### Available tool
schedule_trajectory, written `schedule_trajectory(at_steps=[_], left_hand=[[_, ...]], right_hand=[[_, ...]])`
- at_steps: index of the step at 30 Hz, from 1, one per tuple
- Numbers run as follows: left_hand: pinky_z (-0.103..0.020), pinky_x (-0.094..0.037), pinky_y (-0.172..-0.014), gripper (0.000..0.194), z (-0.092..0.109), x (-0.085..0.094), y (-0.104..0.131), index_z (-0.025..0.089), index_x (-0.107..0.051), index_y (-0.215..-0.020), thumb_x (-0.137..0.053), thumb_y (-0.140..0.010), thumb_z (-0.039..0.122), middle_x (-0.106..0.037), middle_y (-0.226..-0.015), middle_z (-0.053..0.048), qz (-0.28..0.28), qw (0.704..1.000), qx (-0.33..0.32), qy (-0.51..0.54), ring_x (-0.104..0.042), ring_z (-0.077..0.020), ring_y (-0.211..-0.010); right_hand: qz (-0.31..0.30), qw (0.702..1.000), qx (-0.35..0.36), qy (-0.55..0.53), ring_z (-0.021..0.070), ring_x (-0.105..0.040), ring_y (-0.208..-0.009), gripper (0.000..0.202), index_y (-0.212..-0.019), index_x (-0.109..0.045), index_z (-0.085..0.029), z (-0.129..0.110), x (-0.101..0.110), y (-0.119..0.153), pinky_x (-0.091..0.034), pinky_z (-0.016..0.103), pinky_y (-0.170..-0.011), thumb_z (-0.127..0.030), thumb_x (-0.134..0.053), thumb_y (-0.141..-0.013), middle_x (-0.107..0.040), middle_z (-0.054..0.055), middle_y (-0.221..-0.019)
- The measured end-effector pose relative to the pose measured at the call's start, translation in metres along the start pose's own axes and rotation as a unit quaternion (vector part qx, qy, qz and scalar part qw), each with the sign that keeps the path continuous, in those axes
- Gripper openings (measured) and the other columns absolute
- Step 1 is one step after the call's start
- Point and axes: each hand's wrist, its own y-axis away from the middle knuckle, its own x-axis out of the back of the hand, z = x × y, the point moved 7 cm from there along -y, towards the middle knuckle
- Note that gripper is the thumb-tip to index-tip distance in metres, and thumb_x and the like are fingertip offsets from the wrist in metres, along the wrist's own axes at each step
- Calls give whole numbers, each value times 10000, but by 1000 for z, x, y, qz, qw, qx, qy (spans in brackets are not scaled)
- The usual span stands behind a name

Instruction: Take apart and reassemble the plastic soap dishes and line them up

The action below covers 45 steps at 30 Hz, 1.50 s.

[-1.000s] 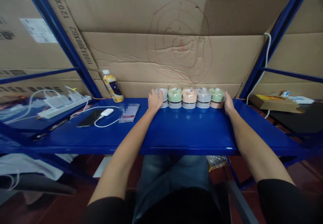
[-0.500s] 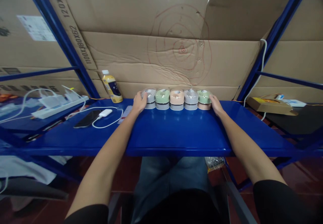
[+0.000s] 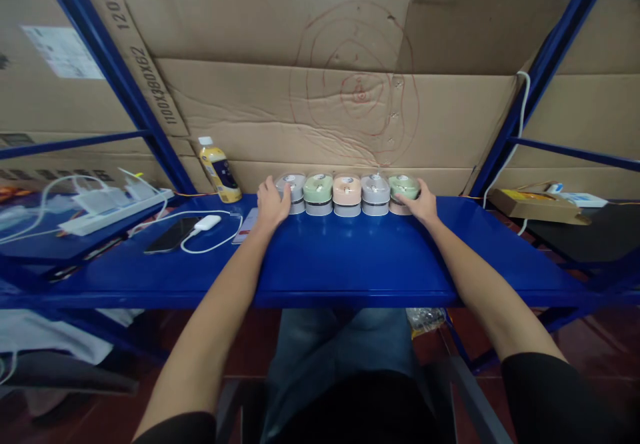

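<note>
Several small rounded boxes stand side by side in a row at the back of the blue shelf, with clear lids and pastel tops. My left hand (image 3: 273, 205) is curled round the left end of the row, on the grey box (image 3: 295, 194), thumb in front. My right hand (image 3: 424, 203) grips the green-topped box (image 3: 403, 189) at the right end, its thumb across the front; this box has a peach lower part. Between them stand another green box (image 3: 319, 194), a peach box (image 3: 347, 195) and a second grey box (image 3: 375, 194), touched by neither hand.
A yellow bottle (image 3: 221, 172) stands left of the row. Nearer me lie a black phone (image 3: 170, 236), a white charger (image 3: 207, 223) with its cable, and a power strip (image 3: 117, 212). Cardboard (image 3: 240, 97) backs the blue shelf (image 3: 350, 264). An open carton (image 3: 537, 207) lies at right.
My right thumb has come round onto the front of the green-topped box. My left hand has shifted slightly left, its fingers more spread. The whole view has moved a little.
</note>
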Motion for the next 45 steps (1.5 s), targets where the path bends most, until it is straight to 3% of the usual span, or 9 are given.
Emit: schedule_trajectory(at_steps=[5, 8, 13, 19, 23, 28, 35, 41, 45], left_hand=[[-513, -379, -1248, 488, 46, 17, 20, 131, -553, -1391, -536, -983, 397, -561, -1440, -236, 64, 988, -142, 21, -507, -372, -1423], [-505, -481, -1148, 335, 75, 14, 37, 176, -626, -1225, -556, -975, 387, -659, -1249, -171, 29, 975, -211, 60, -624, -332, -1239], [-467, -602, -936, 426, 110, -15, 69, 174, -643, -1199, -660, -919, 495, -721, -1093, -134, -170, 929, -236, 227, -721, -264, -962], [-552, -532, -1139, 1000, 115, -48, 104, 230, -407, -1579, -877, -732, 477, -595, -1511, -214, -389, 837, -192, 332, -624, -368, -1383], [-614, -478, -1181, 1065, 104, -57, 113, 231, -422, -1579, -944, -672, 430, -652, -1440, -203, -420, 832, -192, 307, -641, -384, -1365], [-608, -510, -1120, 1150, 103, -58, 115, 231, -412, -1586, -980, -623, 503, -677, -1374, -181, -394, 857, -234, 236, -678, -394, -1278], [-589, -482, -1155, 1120, 117, -56, 125, 212, -393, -1600, -931, -681, 557, -601, -1496, -197, -375, 875, -267, 152, -588, -443, -1390], [-593, -495, -1133, 1209, 114, -53, 122, 227, -301, -1665, -921, -697, 599, -578, -1510, -207, -368, 878, -267, 151, -593, -440, -1374], [-577, -449, -1186, 782, 114, -51, 125, 242, -573, -1530, -795, -860, 578, -596, -1453, -169, -376, 866, -312, 105, -571, -407, -1387]], right_hand=[[90, 994, -51, -39, 403, -634, -1336, 934, -1452, -601, -160, 8, 27, -7, -468, 566, -1171, -607, -843, -668, -690, 198, -1421], [115, 985, -32, -121, 375, -667, -1280, 882, -1405, -622, -153, -2, 47, -12, -516, 553, -1128, -669, -778, -706, -707, 187, -1381], [-116, 958, 66, -255, 354, -708, -1176, 816, -1379, -664, -244, -58, 47, 4, -605, 523, -992, -734, -759, -733, -730, 129, -1333], [-426, 868, 176, -186, 340, -715, -1151, 705, -1405, -683, -306, -116, 1, 80, -598, 511, -995, -596, -827, -779, -761, 48, -1248], [-529, 815, 156, -180, 315, -706, -1207, 862, -1536, -558, -303, -114, -26, 105, -583, 504, -1048, -477, -891, -759, -748, 66, -1305], [-569, 790, 178, -140, 321, -607, -1394, 1001, -1593, -479, -281, -107, -30, 110, -463, 544, -1214, -478, -930, -721, -652, 89, -1495], [-437, 854, 283, -2, 428, -553, -1431, 1177, -1615, -475, -257, -130, -39, 123, -426, 623, -1224, -631, -959, -609, -582, 147, -1572], [-343, 886, 310, -31, 379, -675, -1253, 864, -1518, -579, -269, -137, -24, 112, -539, 581, -1088, -651, -829, -784, -695, 132, -1412], [-254, 940, 223, -46, 344, -728, -1065, 674, -1397, -647, -209, -112, 7, 71, -587, 545, -958, -666, -676, -902, -755, 147, -1258]])
